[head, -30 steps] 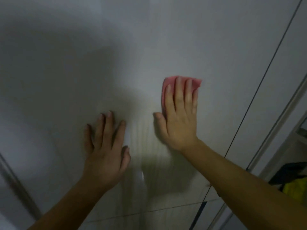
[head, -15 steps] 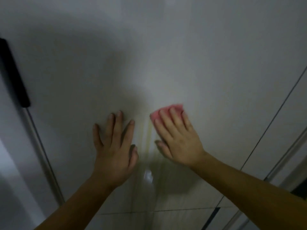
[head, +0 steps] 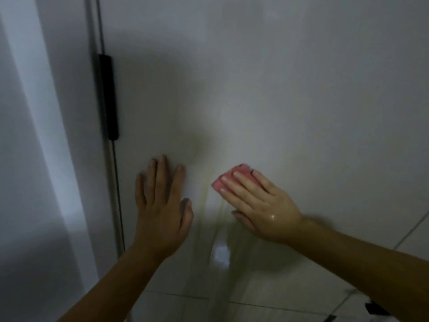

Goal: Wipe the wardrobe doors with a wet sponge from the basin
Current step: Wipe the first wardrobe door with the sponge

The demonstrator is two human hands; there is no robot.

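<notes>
A white wardrobe door (head: pixel 278 89) fills the head view. My right hand (head: pixel 257 203) presses a pink sponge (head: pixel 228 176) flat against the door with straight fingers; only the sponge's upper left part shows past my fingertips. My left hand (head: pixel 162 205) lies flat on the door to the left of the sponge, fingers spread, holding nothing. Wet streaks run down the door below and between my hands.
A black vertical handle (head: pixel 109 96) sits on the door's left edge, above my left hand. Left of it is a pale wall or side panel (head: pixel 34 159). A seam to the neighbouring door (head: pixel 411 231) runs at the lower right.
My right hand has slid the sponge down and to the left across the door. The view has swung left, bringing the black handle into sight. My left hand stays flat on the door.
</notes>
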